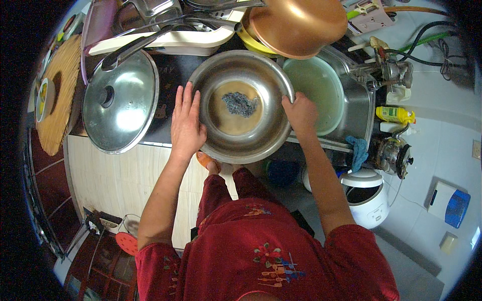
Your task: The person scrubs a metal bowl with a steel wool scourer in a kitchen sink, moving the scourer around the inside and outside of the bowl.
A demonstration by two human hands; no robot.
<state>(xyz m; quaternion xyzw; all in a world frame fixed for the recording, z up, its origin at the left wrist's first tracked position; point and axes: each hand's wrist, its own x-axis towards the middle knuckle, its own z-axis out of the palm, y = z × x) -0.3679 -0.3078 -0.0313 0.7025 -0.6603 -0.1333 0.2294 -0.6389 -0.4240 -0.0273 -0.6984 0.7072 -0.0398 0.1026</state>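
Note:
A wide stainless steel basin [205,141] is in front of me at the counter's edge, with shallow brownish liquid [229,126] in its bottom. A grey steel wool scrubber [240,104] lies in that liquid. My right hand [300,113] grips the basin's right rim, fingers curled around it. Against the left side of the basin rests my left hand [186,120], its fingers stretched out and slightly apart rather than wrapped round the rim. Right of the basin, a pale green tub [333,94] of cloudy water sits in the sink [361,116].
A glass pan lid [128,98] stands at the left, near a woven round mat [56,101]. Behind the basin are a copper-coloured pot [301,26] and a cream rack [188,39]. The faucet [395,71], a yellow bottle [393,114] and a blue cloth [357,152] are at right.

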